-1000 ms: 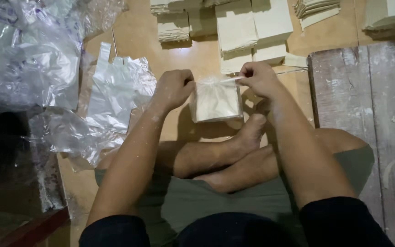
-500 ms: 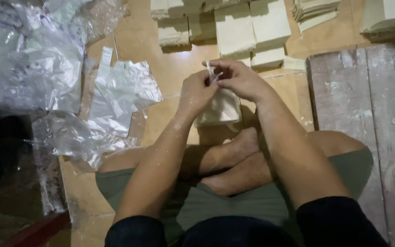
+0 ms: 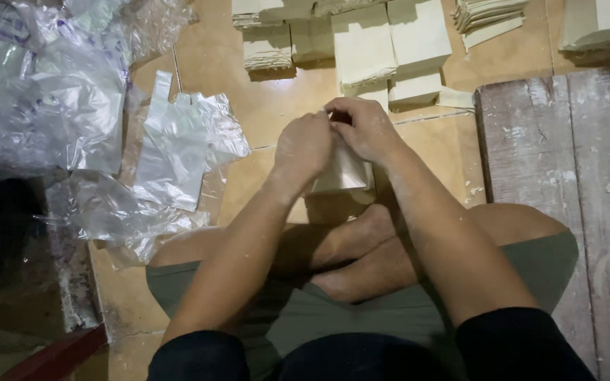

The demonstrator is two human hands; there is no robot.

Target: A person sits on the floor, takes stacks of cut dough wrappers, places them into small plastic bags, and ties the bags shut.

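Person, head view. Black sleeves (image 3: 524, 346) cover the upper arms only; forearms bare. Olive-green shorts (image 3: 361, 317) over the lap. Feet (image 3: 361, 247) bare, no socks or shoes. Left hand (image 3: 303, 147) and right hand (image 3: 365, 128) ungloved; pale dust on the right forearm.

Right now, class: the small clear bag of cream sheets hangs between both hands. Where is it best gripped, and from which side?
Grip the small clear bag at its gathered top edge, coming from above, as the left hand and right hand do. The pack hangs upright with its weight below, so the mouth is probably the easiest part to pinch with the fingers.
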